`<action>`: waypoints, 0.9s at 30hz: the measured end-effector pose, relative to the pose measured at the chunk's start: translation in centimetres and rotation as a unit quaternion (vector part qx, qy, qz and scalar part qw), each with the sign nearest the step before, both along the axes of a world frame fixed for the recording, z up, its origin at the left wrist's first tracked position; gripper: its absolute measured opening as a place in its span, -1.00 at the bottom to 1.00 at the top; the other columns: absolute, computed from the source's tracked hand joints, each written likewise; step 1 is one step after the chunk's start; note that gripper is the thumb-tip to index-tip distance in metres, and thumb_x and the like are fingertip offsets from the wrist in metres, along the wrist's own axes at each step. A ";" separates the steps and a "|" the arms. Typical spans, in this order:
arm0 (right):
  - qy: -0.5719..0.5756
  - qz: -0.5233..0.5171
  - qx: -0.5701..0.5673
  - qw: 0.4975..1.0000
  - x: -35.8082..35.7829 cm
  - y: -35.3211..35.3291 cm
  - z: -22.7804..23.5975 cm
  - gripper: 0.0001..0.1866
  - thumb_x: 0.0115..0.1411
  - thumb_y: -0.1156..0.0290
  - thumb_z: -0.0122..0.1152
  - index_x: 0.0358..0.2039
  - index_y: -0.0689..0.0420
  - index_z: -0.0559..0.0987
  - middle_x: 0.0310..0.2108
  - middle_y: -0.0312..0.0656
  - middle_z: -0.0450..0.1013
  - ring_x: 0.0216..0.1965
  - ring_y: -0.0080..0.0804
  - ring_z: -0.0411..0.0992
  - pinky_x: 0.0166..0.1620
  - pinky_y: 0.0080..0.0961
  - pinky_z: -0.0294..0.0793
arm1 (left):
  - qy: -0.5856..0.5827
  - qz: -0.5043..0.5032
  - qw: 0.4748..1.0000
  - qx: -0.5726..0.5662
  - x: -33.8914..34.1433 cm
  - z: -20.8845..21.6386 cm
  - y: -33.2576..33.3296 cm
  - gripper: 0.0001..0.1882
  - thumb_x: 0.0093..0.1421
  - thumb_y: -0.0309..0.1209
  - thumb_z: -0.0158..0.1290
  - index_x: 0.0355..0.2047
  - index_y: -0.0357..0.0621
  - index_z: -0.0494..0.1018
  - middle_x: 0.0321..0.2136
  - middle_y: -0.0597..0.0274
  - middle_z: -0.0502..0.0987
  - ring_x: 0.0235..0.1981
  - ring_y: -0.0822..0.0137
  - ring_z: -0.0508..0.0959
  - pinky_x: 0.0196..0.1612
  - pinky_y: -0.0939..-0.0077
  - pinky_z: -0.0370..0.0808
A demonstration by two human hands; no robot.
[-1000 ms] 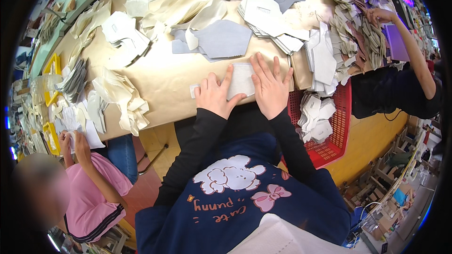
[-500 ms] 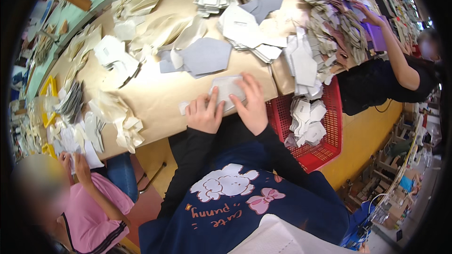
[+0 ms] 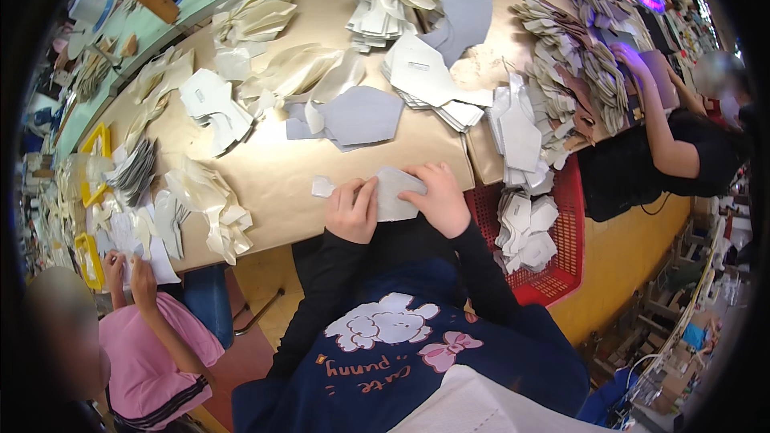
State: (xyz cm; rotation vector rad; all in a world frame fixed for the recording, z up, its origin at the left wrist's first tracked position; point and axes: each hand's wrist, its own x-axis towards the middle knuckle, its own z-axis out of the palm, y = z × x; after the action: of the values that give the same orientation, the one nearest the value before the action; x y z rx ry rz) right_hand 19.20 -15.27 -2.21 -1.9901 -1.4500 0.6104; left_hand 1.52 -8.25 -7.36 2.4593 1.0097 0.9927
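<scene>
- Clock directions are read from the pale piece [image 3: 393, 199], a flat greyish-white panel at the near edge of the table [image 3: 277, 172], directly before me; twelve points away from my body.
- My right hand [image 3: 439, 199], at three o'clock, grips the panel's right side, thumb on top, fingers over the far edge.
- My left hand [image 3: 350, 211], at nine o'clock, is curled at the left edge; whether it pinches or merely steadies, I cannot tell.
- A small pale scrap [image 3: 322, 186] lies just beyond the left hand, toward nine; grey pieces [image 3: 357, 119] lie near eleven; a red basket [image 3: 572, 228] stands near four.
- Step in hand, as I judge it: handling and aligning this single panel. The next move calls for a firm hold on both sides and level edges.
- Hidden: the panel's underside, and most fingertips of both hands. Any stitching, fold or second layer is too faint to make out.
</scene>
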 end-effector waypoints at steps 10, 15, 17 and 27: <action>0.218 -0.380 0.233 0.868 11.2 -7.6 0.7 -0.69 0.40 0.37 0.11 0.04 0.29 0.54 -0.39 -0.30 0.53 -0.50 -0.53 0.44 -0.45 -0.54 0.41 | -0.047 -0.031 0.995 -0.081 0.6 1.9 2.2 -0.55 0.12 -0.53 0.18 0.07 -0.16 0.47 -0.03 0.07 0.48 0.02 0.01 0.47 0.10 0.18 0.41; -0.100 -0.419 0.260 0.865 14.6 -7.3 0.9 -0.62 0.38 0.39 0.12 0.17 0.21 0.47 -0.07 -0.13 0.49 -0.14 -0.37 0.46 -0.08 -0.42 0.45 | 0.078 -0.048 0.995 -0.027 3.1 2.3 7.6 -0.41 0.15 -0.48 0.16 0.22 -0.09 0.34 0.22 0.06 0.39 0.28 0.01 0.33 0.34 0.07 0.20; -0.121 -0.454 0.244 0.848 13.2 -6.9 1.6 -0.58 0.36 0.42 0.12 0.21 0.19 0.43 0.03 -0.09 0.45 -0.02 -0.32 0.43 0.04 -0.37 0.41 | 0.087 -0.065 0.994 -0.010 3.1 2.1 9.0 -0.49 0.14 -0.54 0.13 0.14 -0.08 0.43 0.10 0.08 0.52 0.17 0.12 0.47 0.24 0.13 0.35; -0.003 -0.140 0.238 0.961 5.1 3.6 5.7 -0.80 0.23 0.58 0.16 -0.14 0.28 0.63 -0.10 -0.07 0.53 -0.02 -0.19 0.48 0.05 -0.42 0.42 | 0.014 -0.125 0.991 0.044 -1.6 3.2 0.4 -0.64 0.13 -0.54 0.12 -0.03 -0.21 0.55 -0.10 0.16 0.64 -0.04 0.23 0.63 0.03 0.32 0.53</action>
State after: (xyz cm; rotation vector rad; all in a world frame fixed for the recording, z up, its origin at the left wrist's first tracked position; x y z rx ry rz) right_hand 24.32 -11.64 3.46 -1.7596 -1.1511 0.1128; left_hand -0.03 -7.89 -4.11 2.5983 0.6547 0.9393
